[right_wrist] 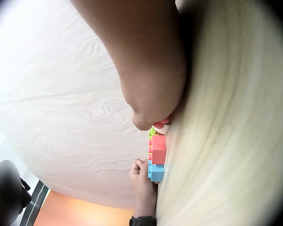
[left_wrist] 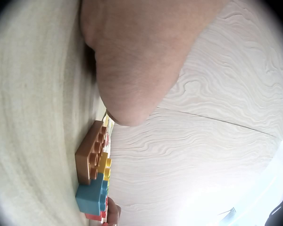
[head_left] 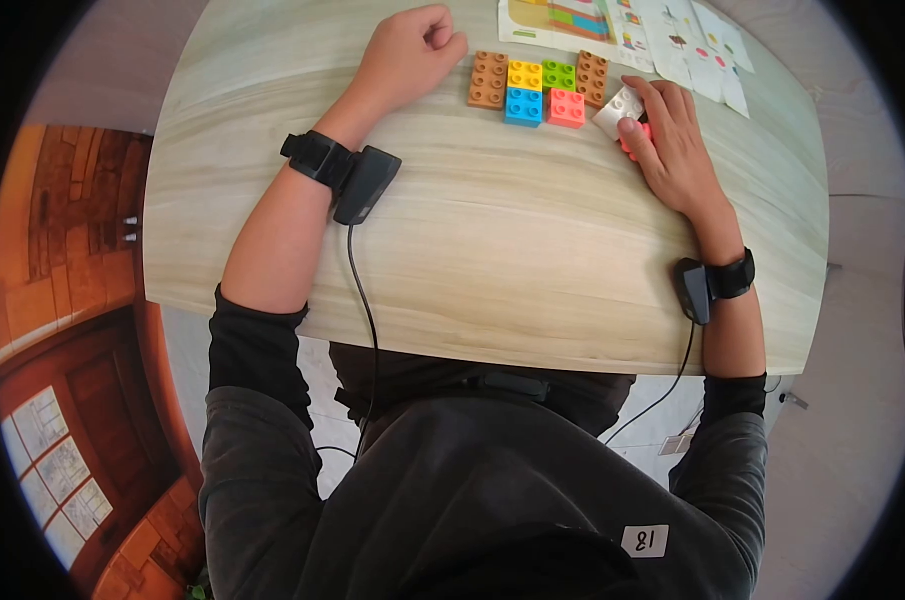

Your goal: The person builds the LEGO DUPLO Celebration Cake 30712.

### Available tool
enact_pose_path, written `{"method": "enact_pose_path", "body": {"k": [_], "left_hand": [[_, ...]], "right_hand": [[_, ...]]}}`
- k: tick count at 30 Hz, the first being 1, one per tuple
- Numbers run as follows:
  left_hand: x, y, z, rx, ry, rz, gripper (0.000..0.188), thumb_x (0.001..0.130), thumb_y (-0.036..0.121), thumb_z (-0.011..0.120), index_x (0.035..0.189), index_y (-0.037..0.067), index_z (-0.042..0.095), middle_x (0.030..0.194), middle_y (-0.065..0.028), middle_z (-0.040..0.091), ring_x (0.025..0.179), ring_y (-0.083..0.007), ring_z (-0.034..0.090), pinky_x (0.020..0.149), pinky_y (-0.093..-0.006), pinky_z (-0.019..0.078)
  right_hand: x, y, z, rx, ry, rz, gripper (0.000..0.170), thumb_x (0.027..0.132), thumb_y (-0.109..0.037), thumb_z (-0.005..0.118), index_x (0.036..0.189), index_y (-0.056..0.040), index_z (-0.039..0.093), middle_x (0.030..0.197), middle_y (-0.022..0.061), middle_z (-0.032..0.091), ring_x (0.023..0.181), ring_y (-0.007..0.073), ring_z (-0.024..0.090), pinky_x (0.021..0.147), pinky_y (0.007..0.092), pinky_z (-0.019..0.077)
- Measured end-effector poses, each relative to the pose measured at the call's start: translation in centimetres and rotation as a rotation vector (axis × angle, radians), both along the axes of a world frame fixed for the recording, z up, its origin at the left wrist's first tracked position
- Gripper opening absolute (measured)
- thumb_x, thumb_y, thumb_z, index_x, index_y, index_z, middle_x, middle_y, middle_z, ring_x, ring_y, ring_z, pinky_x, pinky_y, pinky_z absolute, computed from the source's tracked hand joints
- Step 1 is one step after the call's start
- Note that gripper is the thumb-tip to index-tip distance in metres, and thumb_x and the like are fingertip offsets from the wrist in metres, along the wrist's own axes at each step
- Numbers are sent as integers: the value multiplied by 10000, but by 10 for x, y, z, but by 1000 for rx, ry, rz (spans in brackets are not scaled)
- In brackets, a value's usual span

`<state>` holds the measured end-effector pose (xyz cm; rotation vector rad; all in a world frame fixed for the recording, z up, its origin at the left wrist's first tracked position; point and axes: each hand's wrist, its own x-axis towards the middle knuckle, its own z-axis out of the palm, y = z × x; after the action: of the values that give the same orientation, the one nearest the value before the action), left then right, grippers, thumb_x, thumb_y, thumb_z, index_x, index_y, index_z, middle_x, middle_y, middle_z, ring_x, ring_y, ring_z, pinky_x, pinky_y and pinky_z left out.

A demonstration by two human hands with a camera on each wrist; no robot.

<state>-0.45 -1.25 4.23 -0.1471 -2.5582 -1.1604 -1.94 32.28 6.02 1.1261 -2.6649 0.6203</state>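
My right hand (head_left: 673, 145) is at the right end of a group of toy building bricks, its thumb and index finger on either side of a white brick (head_left: 625, 104). A red-pink brick (head_left: 635, 143) shows partly under that thumb; the palm hides the rest. Beside them stand a brown brick (head_left: 592, 78), a green brick (head_left: 559, 73), a pink brick (head_left: 566, 108), a yellow brick (head_left: 525, 75), a blue brick (head_left: 524, 106) and another brown brick (head_left: 488, 80). Left of this group, my left hand (head_left: 411, 55) rests on the table with fingers loosely curled, holding nothing.
Printed picture sheets (head_left: 663, 45) lie at the table's far edge, behind the bricks. Each wrist wears a black strapped camera (head_left: 368, 186) whose cable (head_left: 369, 310) runs over the near edge of the wood-grain table (head_left: 493, 250).
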Motion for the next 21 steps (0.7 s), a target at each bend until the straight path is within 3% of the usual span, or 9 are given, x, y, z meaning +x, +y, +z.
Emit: {"method": "enact_pose_path", "body": {"k": [6, 15, 20, 21], "left_hand": [[1, -1, 0, 0, 19, 3, 265, 871, 118, 675, 712, 30, 482, 606, -96, 511, 578, -166, 461, 552, -337, 414], [-1, -6, 2, 2, 13, 5, 271, 886, 114, 680, 712, 31, 489, 607, -92, 514, 579, -166, 472, 555, -332, 419], [-3, -7, 0, 8, -9, 16, 273, 884, 121, 683, 713, 31, 490, 602, -88, 506, 573, -165, 463, 549, -334, 418], [-6, -11, -4, 15, -5, -10, 320, 900, 141, 694, 717, 47, 449, 607, -29, 449, 582, -125, 402, 548, -302, 377]], "right_hand": [[-2, -1, 2, 6, 81, 60, 461, 995, -305, 588, 1350, -12, 557, 1247, 186, 565, 1167, 347, 511, 1020, 427, 419], [-6, -7, 7, -74, 36, 166, 485, 982, -224, 582, 1409, -2, 521, 1426, 197, 532, 1312, 388, 479, 1115, 453, 391], [-5, -6, 4, -58, 1, 174, 558, 998, -248, 574, 1480, 3, 446, 1473, 232, 493, 1365, 399, 448, 1171, 474, 333], [-6, -5, 3, -58, 3, 175, 558, 998, -248, 574, 1480, 3, 446, 1473, 232, 493, 1365, 399, 448, 1171, 474, 333]]}}
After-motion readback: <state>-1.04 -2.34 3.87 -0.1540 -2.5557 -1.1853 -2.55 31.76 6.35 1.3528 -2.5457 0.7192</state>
